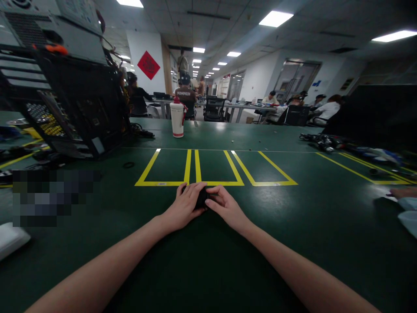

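Observation:
A small black object (pixel 201 198) lies at the middle of the green table, just below the yellow tape marks; most of it is covered, and its kind does not show. My left hand (pixel 185 202) is closed over its top and left side, with thumb and fingers wrapped round it. From the right, my right hand (pixel 226 206) has curled fingers and thumb at the object's right edge, pinching it or just touching it. Both forearms come in from the lower corners.
Yellow tape outlines (pixel 218 183) lie just beyond my hands. Farther back stands a white bottle (pixel 177 119) with a red lid. At left is a black computer case (pixel 81 104), with a black ring (pixel 128 164) nearby. Cables (pixel 322 141) lie at right; another person's hand (pixel 404 192) is at the right edge.

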`<move>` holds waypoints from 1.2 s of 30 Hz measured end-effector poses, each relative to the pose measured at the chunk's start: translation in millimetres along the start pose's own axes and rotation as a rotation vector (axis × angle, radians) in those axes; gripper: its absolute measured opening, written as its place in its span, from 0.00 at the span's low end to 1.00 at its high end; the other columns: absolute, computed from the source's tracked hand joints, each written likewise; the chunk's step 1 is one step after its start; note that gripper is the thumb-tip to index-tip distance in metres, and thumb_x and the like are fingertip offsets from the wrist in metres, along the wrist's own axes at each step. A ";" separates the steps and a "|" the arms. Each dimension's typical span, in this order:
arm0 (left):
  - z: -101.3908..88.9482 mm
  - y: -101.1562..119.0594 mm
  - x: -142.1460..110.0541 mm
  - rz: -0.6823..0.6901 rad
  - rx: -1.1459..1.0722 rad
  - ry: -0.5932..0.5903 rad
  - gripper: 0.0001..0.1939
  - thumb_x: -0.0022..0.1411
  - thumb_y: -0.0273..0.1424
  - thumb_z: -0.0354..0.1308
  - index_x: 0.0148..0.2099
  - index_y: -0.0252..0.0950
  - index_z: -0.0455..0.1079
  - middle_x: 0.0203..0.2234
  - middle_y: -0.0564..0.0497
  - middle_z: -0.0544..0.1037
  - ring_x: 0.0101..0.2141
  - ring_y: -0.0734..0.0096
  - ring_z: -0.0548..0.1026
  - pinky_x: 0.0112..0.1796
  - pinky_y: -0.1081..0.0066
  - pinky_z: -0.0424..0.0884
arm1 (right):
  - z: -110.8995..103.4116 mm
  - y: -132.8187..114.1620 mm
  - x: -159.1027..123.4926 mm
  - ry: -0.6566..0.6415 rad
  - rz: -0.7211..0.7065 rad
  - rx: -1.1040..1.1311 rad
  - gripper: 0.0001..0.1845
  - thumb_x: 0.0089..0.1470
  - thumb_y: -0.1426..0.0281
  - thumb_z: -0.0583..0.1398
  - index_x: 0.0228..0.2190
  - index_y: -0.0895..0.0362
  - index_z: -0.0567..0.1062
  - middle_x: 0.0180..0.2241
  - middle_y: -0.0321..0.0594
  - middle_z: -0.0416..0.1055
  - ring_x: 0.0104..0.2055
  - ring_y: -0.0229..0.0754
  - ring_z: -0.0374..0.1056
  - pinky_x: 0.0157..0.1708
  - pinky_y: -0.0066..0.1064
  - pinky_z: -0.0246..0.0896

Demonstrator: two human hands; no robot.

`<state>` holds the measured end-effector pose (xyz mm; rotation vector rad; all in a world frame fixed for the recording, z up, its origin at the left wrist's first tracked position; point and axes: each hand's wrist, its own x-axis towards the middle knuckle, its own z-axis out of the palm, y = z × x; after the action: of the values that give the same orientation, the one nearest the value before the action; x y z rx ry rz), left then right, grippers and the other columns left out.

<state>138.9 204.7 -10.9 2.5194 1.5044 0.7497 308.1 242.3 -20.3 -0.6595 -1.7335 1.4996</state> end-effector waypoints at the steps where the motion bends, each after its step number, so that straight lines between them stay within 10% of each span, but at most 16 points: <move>1: 0.5 -0.3 0.1 -0.002 0.003 0.002 0.32 0.55 0.28 0.53 0.58 0.40 0.41 0.54 0.47 0.58 0.54 0.63 0.56 0.54 0.54 0.43 | 0.4 0.2 0.3 0.012 -0.005 -0.005 0.10 0.48 0.70 0.57 0.36 0.53 0.65 0.39 0.36 0.65 0.43 0.41 0.65 0.42 0.35 0.64; 36: 1.8 -0.6 -1.4 0.004 -0.005 0.019 0.32 0.54 0.27 0.54 0.57 0.41 0.42 0.53 0.47 0.59 0.53 0.62 0.57 0.54 0.53 0.43 | 1.7 -2.8 -2.4 0.034 0.004 0.003 0.09 0.48 0.72 0.57 0.34 0.53 0.64 0.41 0.37 0.64 0.48 0.41 0.63 0.46 0.37 0.61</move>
<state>138.6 204.0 -13.2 2.5194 1.5016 0.7788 308.4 238.8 -18.1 -0.6831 -1.7051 1.4853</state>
